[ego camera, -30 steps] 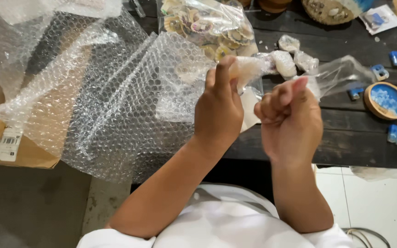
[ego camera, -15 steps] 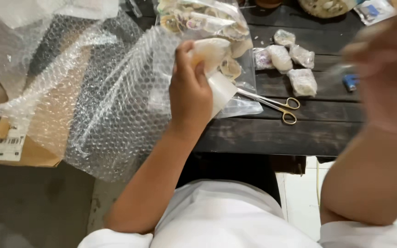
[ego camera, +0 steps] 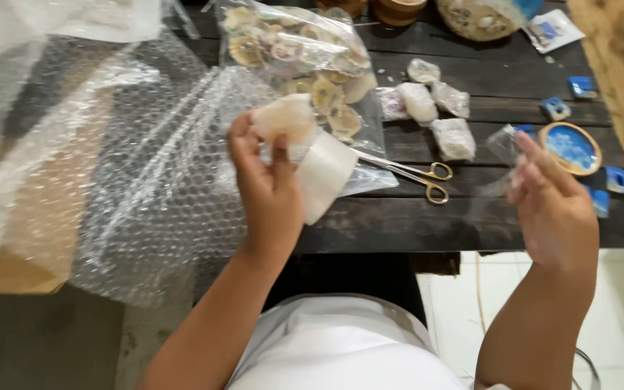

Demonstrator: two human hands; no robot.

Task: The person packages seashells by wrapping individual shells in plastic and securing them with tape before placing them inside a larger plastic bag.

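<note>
Bubble wrap, a clear crinkled sheet [ego camera: 131, 188], spills from the dark wooden plank tabletop [ego camera: 471, 217] down over a brown cardboard box [ego camera: 9, 274] at its end, spread wide as if to be within easy reach for wrapping. The person's left hand [ego camera: 265, 191] is raised above the tabletop's near edge, its grip closed around a pale, rounded shell-like piece [ego camera: 283, 119] partly swathed in white foam sheet [ego camera: 323, 177], thumb and fingers pinching the covering against it so that it seems to stay in place. The right hand [ego camera: 554, 206] is lifted off to the side, fingers loosely pinched on a thin strip of clear tape or film [ego camera: 503, 144]; how firmly it holds is hard to tell, since the strip is nearly see-through. Behind the left hand sits a clear plastic bag [ego camera: 297, 43], its mouth slack, filled with flat painted shells in cream and yellow. Four small bubble-wrapped bundles [ego camera: 435, 112] lie grouped together mid-table, well apart from the loose stock. Gold-handled scissors [ego camera: 417, 173] rest closed just beside the bag. A round wooden-rimmed blue resin dish [ego camera: 570, 146] and several small blue blocks [ego camera: 619, 179] lie near the right hand, and a woven basket [ego camera: 474, 16] stands at the far edge.
</note>
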